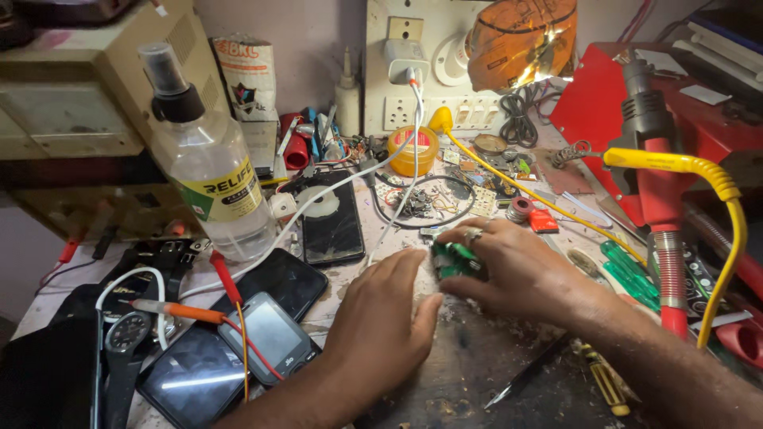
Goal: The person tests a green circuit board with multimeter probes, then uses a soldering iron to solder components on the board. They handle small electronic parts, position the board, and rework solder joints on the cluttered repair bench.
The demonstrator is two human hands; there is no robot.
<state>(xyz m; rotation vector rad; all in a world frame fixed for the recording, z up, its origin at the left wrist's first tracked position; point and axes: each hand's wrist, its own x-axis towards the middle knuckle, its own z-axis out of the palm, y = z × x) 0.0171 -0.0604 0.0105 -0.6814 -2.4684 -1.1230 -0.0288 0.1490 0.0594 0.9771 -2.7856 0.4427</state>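
Observation:
My right hand [517, 266] is closed around a small green circuit board [455, 260] at the middle of the cluttered workbench; a ring shows on one finger. My left hand [381, 318] rests on the bench just left of it, fingers together, its fingertips touching the board's left edge. Whether the left hand pinches the board or only steadies it is hidden by the fingers.
A clear spray bottle [211, 159] stands at left. Several phones [270, 334] and a wristwatch [125, 338] lie front left. White cables [334, 191] cross the bench. A yellow cable [715, 179], red hot-air tool [664, 199], green screwdrivers [628, 274] and tweezers [524, 373] lie at right.

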